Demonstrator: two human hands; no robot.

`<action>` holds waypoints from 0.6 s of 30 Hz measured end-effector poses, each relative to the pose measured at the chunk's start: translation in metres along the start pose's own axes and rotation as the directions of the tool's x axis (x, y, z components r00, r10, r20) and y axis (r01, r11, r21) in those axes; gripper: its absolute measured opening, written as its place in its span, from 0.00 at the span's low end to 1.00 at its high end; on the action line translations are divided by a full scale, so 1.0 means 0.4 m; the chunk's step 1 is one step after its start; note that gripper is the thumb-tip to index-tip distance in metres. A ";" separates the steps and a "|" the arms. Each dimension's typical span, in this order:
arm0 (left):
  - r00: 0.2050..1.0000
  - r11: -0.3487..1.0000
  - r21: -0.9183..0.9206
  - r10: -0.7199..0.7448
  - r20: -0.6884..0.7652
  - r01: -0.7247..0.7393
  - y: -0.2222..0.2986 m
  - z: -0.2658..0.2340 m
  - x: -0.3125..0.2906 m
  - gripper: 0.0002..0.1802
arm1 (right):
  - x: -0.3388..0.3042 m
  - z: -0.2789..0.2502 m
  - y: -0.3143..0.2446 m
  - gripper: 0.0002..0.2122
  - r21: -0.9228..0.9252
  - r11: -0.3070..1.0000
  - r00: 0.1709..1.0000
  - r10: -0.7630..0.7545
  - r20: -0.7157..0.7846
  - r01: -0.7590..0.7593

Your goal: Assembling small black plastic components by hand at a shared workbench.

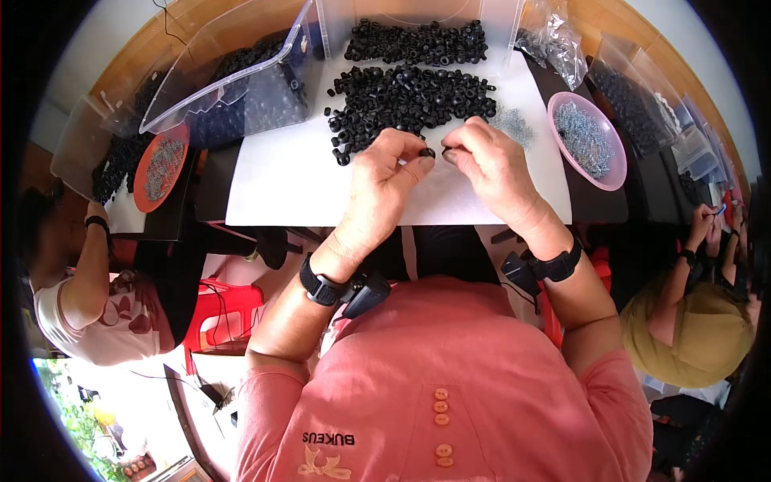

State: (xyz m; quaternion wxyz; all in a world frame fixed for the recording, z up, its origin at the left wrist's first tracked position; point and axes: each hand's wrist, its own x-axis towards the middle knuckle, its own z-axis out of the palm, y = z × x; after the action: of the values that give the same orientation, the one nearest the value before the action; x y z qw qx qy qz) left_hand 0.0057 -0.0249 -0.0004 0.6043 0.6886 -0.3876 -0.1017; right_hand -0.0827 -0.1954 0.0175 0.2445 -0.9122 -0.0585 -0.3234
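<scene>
My left hand [384, 178] pinches a small round black plastic part [426, 153] between thumb and fingertips. Close by on its right, my right hand [496, 169] has thumb and forefinger pressed together on something small and dark that I cannot make out. A narrow gap separates the two hands, both held over the white board [281, 177]. Just beyond them lies a wide heap of small black plastic parts [401, 96]. To the right of the heap, thin silvery metal pieces [514, 124] are scattered on the board.
A clear bin [233, 104] of black parts stands at left, another clear bin [414, 12] behind the heap. At right is a pink bowl [617, 165] of small metal pieces; an orange bowl [144, 197] is at left. People sit on both sides, beside a red stool [229, 305].
</scene>
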 end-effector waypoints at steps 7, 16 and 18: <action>0.969 0.932 -0.269 -0.247 0.023 0.243 0.037 0.000 -0.006 0.10 | 0.043 -0.029 -0.027 0.03 0.322 0.938 0.991 0.132 0.010 -0.128; 0.959 0.919 -0.274 -0.276 0.070 0.284 0.020 0.017 -0.017 0.10 | 0.039 -0.020 -0.022 0.03 0.299 0.951 0.997 0.067 0.037 -0.075; 0.962 0.919 -0.286 -0.268 0.045 0.270 0.015 0.017 -0.012 0.10 | 0.039 -0.020 -0.017 0.03 0.275 0.959 0.998 0.061 0.023 -0.064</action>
State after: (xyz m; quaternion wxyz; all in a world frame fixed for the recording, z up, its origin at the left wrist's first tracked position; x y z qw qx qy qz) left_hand -0.0041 -0.0267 0.0016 0.6780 0.6391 -0.2716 -0.2409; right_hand -0.0768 -0.1940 0.0353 0.3786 -0.8731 -0.0758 -0.2978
